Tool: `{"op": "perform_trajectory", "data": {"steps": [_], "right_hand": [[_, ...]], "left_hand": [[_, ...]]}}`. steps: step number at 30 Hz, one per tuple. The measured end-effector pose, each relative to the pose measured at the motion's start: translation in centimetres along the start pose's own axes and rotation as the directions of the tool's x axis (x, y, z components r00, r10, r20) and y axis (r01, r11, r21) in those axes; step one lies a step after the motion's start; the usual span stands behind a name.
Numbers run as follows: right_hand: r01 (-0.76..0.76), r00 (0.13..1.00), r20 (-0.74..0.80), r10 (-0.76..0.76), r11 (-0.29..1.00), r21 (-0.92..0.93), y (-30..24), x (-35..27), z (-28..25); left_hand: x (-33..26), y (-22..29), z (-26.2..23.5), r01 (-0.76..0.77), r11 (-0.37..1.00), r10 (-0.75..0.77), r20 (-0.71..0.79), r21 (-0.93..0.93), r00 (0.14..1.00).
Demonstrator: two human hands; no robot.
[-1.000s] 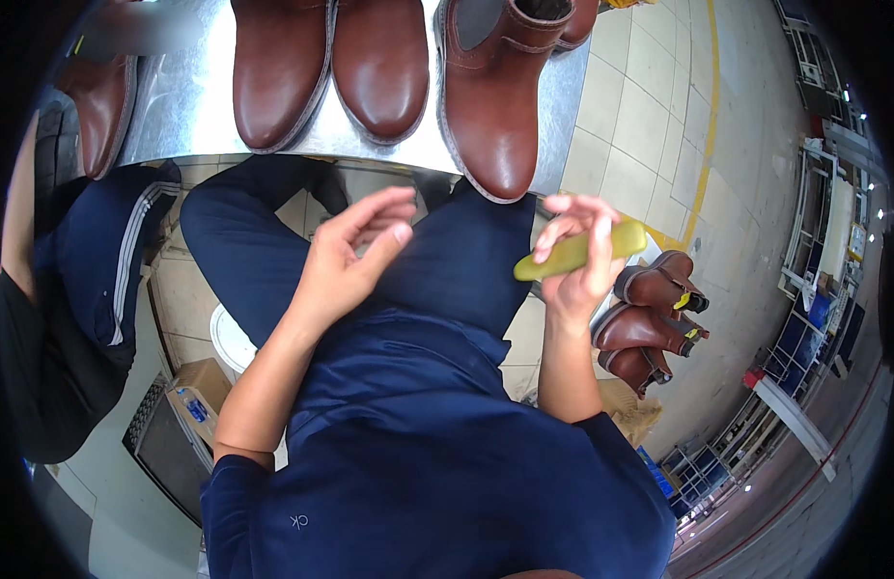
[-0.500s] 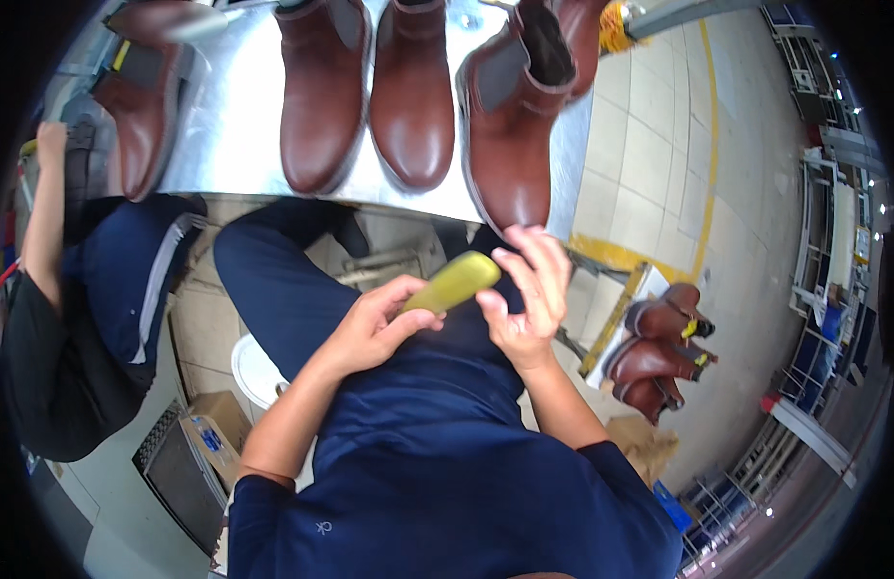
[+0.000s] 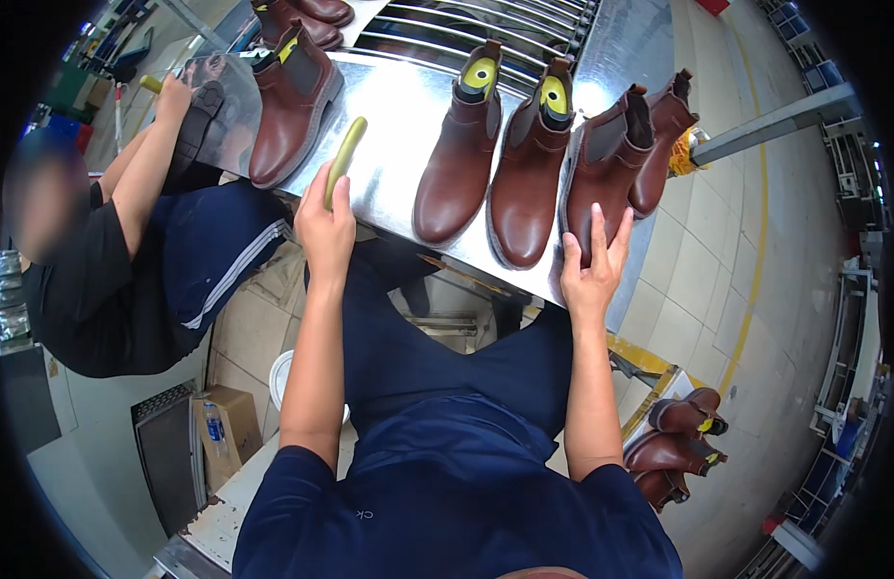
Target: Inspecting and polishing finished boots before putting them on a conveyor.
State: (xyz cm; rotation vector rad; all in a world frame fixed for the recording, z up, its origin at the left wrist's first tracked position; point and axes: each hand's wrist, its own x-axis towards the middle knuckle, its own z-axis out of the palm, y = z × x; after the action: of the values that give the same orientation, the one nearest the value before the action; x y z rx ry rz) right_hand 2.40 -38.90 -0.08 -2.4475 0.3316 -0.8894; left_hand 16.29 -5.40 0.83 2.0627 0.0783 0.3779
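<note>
My left hand (image 3: pixel 327 227) grips a long, thin, yellow-green insole (image 3: pixel 347 154), turned nearly edge-on above the table's near edge. Over at the right, my right hand (image 3: pixel 592 270) has its fingers spread at the toe of a brown ankle boot (image 3: pixel 603 174), seemingly touching the leather. Just behind it stands another brown boot (image 3: pixel 659 135). Between my hands, a first upright boot (image 3: pixel 455 174) and a second (image 3: pixel 530 188) show yellow-green linings with a round spot inside. Left of the insole stands one more brown boot (image 3: pixel 291 125).
The shiny metal table (image 3: pixel 389 111) meets a roller conveyor (image 3: pixel 466 34) at its far side. A co-worker (image 3: pixel 90 280) sits close on my left, a yellow-green piece in hand. Several boots (image 3: pixel 669 449) lie on a low stand at right. A metal bar (image 3: pixel 775 125) juts in.
My hands have parted: the left carried the insole up and left, the right reached forward to the boot's toe. The view has shifted, bringing more of the table and conveyor in.
</note>
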Motion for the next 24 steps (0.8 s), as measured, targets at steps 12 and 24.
{"op": "perform_trajectory", "data": {"steps": [12,24], "right_hand": [[0.243,0.959,-0.107,-0.261,0.957,-0.158,-2.2,-1.2,-1.8],[0.265,0.951,0.197,-0.237,0.955,-0.131,-4.7,0.2,2.1]], "left_hand": [[0.5,-0.6,2.1,-0.358,0.934,0.302,0.499,0.016,0.812],[17.0,-6.0,-7.2,-0.240,0.969,0.215,-0.292,-0.052,0.932]]}}
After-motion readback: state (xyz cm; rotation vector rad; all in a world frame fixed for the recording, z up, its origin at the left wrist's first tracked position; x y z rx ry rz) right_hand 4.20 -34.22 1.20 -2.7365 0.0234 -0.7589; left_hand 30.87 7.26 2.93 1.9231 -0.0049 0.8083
